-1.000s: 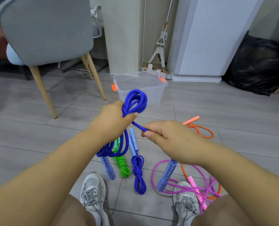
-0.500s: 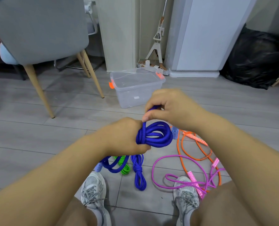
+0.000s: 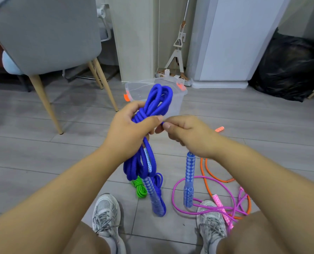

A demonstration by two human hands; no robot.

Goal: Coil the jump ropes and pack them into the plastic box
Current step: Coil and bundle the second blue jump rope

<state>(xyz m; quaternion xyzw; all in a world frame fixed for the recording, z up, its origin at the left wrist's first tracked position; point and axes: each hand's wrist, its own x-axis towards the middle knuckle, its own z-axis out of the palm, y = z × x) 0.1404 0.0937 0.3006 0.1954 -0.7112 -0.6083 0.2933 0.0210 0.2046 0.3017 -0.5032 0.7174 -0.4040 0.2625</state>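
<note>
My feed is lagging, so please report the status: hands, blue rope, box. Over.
Left hand grips blue rope coil. Right hand pinches its loose end, one handle dangling. Plastic box open behind coil, nothing blocking it.

Since 0.5 s ago: left hand (image 3: 132, 125) has lifted toward frame centre, and the blue rope (image 3: 158, 99) bundle has turned. Loops that lay sideways now stand upright in front of the plastic box (image 3: 177, 107). The right hand (image 3: 187, 132) has dropped from above the coil to just right of the left thumb, seemingly pinching a short, mostly hidden strand. One handle (image 3: 189, 180) now dangles below it; the second handle (image 3: 152, 195) hangs under the bundle.
</note>
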